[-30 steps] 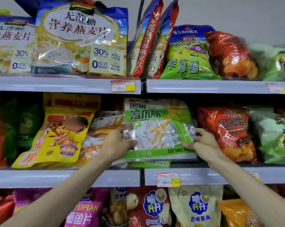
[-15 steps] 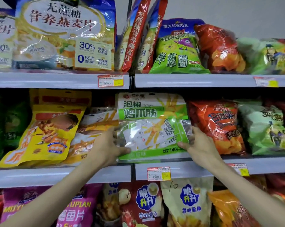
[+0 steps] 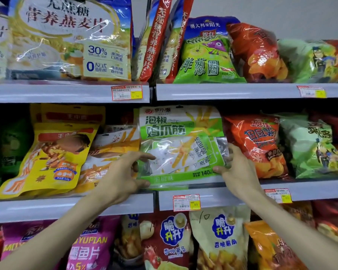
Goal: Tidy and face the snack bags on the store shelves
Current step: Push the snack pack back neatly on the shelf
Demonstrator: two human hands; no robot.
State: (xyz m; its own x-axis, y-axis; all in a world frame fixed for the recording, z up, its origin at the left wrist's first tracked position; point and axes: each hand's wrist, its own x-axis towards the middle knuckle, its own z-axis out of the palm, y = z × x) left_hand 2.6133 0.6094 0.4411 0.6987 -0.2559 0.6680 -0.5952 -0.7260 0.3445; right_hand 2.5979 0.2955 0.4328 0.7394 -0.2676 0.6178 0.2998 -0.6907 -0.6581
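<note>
Two bare forearms reach up past the bottom shelf's stock: purple bag point(image 3: 90, 248), red bag point(image 3: 164, 240), cream bag point(image 3: 220, 240). A price tag point(image 3: 186, 202) sits on the shelf lip point(image 3: 47, 209) just above them. Hands apart, one each side of the green bag point(image 3: 181, 152). L hand point(image 3: 123, 172) is spread, index and thumb lying fairly straight on the bag's left front edge, not wrapped round it. R hand point(image 3: 240, 172) pinches the right edge, thumb on front, fingers behind. Green bag stands upright, label out, at the front of the mid shelf, over the joint btwn two shelf sections. Tight fit: slumped orange-white bag point(image 3: 113, 145) leans in behind L hand, tilted yellow bag point(image 3: 53, 158) further left, red-orange chip bag point(image 3: 255, 145) just beside R hand. Top shelf: big oat bag point(image 3: 70, 39), onion-ring bag point(image 3: 207, 55). Grey wall point(image 3: 281, 16) behind.
</note>
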